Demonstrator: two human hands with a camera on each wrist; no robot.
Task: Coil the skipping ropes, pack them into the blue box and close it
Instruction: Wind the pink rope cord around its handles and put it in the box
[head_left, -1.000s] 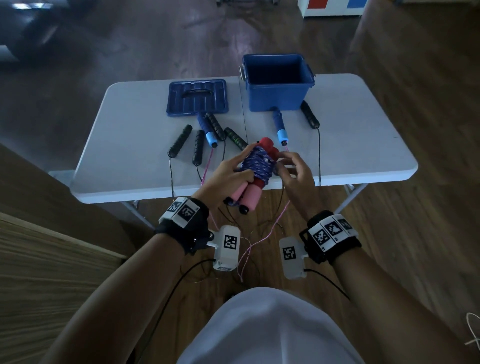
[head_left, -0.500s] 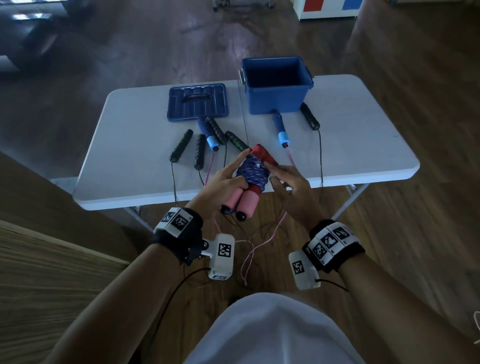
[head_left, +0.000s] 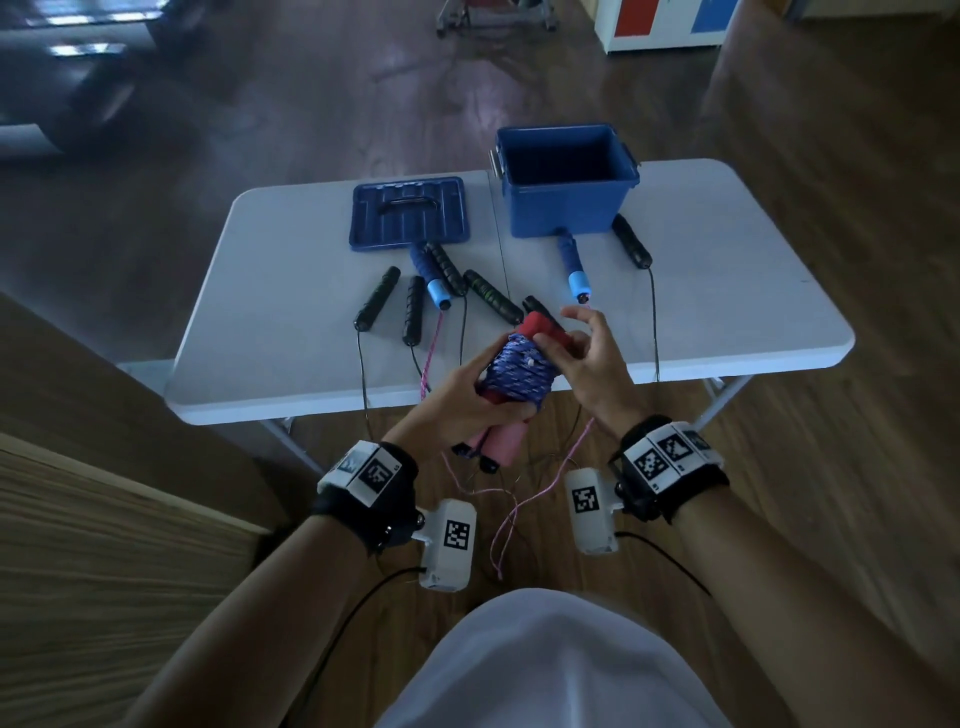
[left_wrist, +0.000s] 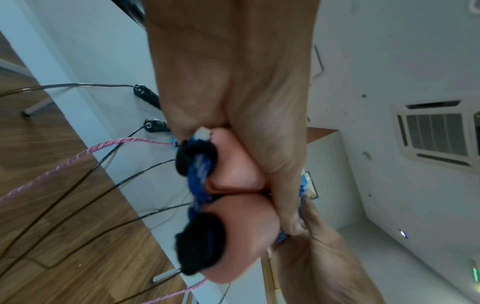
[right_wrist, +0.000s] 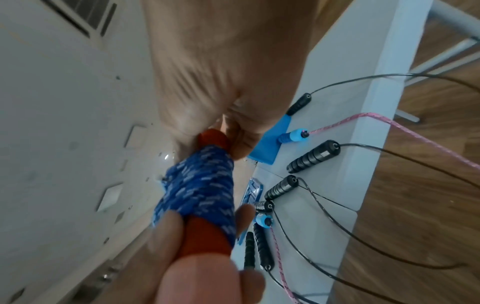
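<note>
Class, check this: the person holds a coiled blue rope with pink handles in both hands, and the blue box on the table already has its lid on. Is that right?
Not quite. The box is open; its lid lies flat on the table beside it, as the head view shows. The rest holds: left hand and right hand hold the coiled rope.

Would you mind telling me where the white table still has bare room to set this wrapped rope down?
The white folding table is bare at its right end, beyond the black handle beside the open blue plastic box, and at its left end, left of the flat blue lid. The middle front is crowded with handles and trailing cords.
</note>
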